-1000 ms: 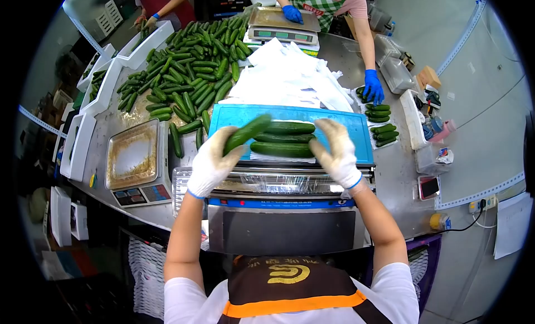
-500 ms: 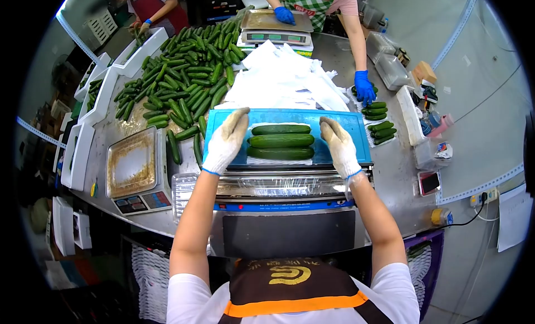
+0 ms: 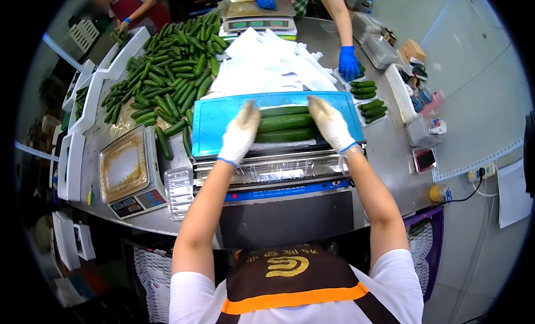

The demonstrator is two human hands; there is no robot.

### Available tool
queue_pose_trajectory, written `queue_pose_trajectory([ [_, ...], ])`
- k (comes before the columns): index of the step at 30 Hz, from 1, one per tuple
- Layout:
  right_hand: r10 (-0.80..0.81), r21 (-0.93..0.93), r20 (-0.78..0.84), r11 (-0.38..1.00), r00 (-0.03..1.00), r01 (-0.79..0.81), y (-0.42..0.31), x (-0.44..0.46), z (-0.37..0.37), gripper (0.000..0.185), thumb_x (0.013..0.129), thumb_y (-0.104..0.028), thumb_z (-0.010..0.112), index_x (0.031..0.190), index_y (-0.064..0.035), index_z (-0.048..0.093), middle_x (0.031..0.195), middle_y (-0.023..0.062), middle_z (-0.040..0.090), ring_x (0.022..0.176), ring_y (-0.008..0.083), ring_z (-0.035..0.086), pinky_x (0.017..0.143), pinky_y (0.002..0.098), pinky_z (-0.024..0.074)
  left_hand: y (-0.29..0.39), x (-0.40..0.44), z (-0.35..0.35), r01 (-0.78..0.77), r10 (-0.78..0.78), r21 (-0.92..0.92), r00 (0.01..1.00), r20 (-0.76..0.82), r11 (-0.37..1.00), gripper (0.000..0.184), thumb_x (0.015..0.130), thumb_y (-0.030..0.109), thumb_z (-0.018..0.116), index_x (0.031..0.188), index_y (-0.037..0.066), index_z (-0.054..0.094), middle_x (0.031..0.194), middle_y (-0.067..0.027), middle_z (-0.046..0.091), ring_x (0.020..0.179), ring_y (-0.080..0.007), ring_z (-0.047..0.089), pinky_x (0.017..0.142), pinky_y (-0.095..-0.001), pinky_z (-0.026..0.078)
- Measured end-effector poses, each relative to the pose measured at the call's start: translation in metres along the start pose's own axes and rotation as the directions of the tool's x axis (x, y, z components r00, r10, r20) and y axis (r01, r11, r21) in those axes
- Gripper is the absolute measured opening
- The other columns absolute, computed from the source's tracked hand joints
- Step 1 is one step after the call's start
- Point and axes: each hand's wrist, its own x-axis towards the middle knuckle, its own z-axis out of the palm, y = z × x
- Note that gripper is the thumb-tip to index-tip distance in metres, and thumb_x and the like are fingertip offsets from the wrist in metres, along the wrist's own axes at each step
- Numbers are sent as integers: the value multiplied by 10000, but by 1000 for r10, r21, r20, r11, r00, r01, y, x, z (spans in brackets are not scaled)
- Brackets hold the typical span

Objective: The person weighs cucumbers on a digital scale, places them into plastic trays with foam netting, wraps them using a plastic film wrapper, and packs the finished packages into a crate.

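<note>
Three green cucumbers (image 3: 285, 122) lie side by side on a white sheet or tray on the blue board (image 3: 214, 120) of a film-wrapping machine. My left hand (image 3: 241, 133), in a white glove, presses against their left ends with its fingers held together. At the right ends my gloved right hand (image 3: 332, 125) does the same, covering the tips. The cucumbers are clasped between both hands, apparently resting on the board. Clear film (image 3: 273, 170) stretches across the machine just in front of the board.
Loose cucumbers (image 3: 173, 73) pile up at the back left, next to white paper sheets (image 3: 267, 64). A scale (image 3: 125, 165) and a clear plastic tray (image 3: 179, 193) stand on the left. A co-worker's blue-gloved hand (image 3: 349, 63) is over packed cucumbers (image 3: 365, 91) at the right.
Both hands have come inward, from beside the cucumbers onto their ends. The cucumbers sit slightly farther right on the board. The whole view has shifted a little.
</note>
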Motion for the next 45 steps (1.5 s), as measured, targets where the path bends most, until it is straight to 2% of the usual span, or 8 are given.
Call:
queue_pose_trajectory([
  [5,134,-129,-60,982,989,-141,-2,-60,-92,505,892,-291,663,1298,-4,578,1141,209,678,1054,214,657,930,325,498,-40,-63,-57,-298,444,400,827,-346,866,356,889,221,679,1191,35,648,1148,-174,653,1088,-325,613,947,-401,488],
  [13,434,-581,8,735,901,-349,-2,-105,-78,971,753,-369,767,1501,9,276,917,142,712,892,320,694,828,400,531,-53,-111,-32,-296,540,777,839,-66,555,373,731,420,771,594,83,688,617,-95,554,661,-290,576,621,-431,412],
  [22,490,430,233,723,840,-541,-14,-157,-109,604,816,-63,627,1362,117,442,672,11,493,515,78,433,443,219,330,-46,-156,-56,88,-64,-246,993,104,965,288,827,162,734,649,21,558,643,-38,529,607,-140,499,616,-299,426],
  [25,542,523,618,258,570,-812,-28,-175,-126,431,823,-53,585,1220,112,544,664,-2,479,426,72,331,360,240,225,-48,-182,-65,371,-47,-710,901,431,599,275,873,152,692,663,28,565,673,-70,527,653,-176,524,660,-320,456],
  [30,201,629,369,665,908,-403,-87,-133,-146,147,832,-100,621,828,45,646,656,53,557,479,103,450,397,235,311,-11,-166,-81,-18,555,-969,823,126,246,163,911,198,618,791,89,610,784,-137,572,734,-304,574,701,-489,513],
  [33,-52,811,99,583,994,-50,-91,-59,-117,217,951,-123,598,1019,81,631,833,85,627,742,164,602,639,287,488,37,-103,-98,17,212,-987,977,-18,-159,187,917,200,605,887,29,675,1074,-194,659,1031,-307,606,943,-496,493],
  [40,76,-49,37,996,996,-75,47,77,14,373,954,-319,577,1134,-8,676,1032,187,717,943,280,685,856,359,510,-24,61,-7,-101,3,-432,975,-222,896,461,933,373,633,1115,-50,630,943,-71,645,844,-174,560,822,-296,458],
  [45,409,-103,156,912,899,-397,31,46,-11,476,920,-434,592,1077,7,676,936,218,714,939,339,681,863,382,506,-24,24,-8,-9,3,-46,990,-141,999,522,920,365,627,1194,-77,580,1007,-138,662,851,-212,594,796,-322,482],
])
